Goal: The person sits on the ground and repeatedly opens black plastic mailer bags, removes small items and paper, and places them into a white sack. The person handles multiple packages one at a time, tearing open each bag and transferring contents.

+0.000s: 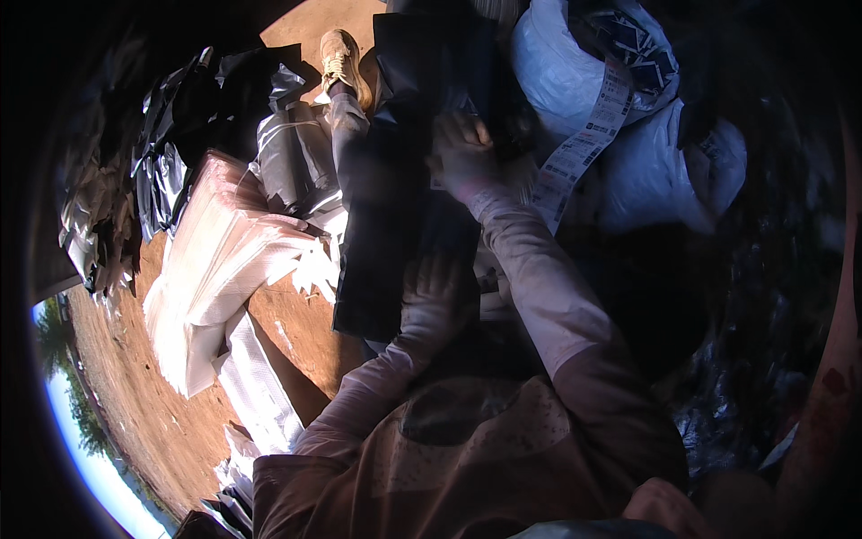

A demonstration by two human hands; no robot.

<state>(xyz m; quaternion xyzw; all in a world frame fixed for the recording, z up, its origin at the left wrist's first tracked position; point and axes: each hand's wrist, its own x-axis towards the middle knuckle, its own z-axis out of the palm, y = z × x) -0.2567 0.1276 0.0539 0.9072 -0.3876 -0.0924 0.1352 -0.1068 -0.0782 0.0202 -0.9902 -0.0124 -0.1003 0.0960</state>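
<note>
A long sheet-like piece of black plastic (384,249), perhaps a mailing bag, lies lengthwise in front of me. My left hand (431,293) rests palm down on its near part, fingers extended and apart. Farther up, my right hand (465,158) bears on the same plastic with its fingers partly bent; shadow and blur hide whether it pinches anything. A small pale patch shows beneath that hand. Just right of it hangs a strip of white printed labels (582,151), which bear writing and codes.
Two white plastic bags (555,74) (646,168) stand at the upper right, the farther holding small dark packets (626,37). Leftward are a stack of pale padded sheets (222,263), a tied grey bundle (286,158) and black plastic (182,108). A shoe (340,64) stands on bare brown ground (293,350).
</note>
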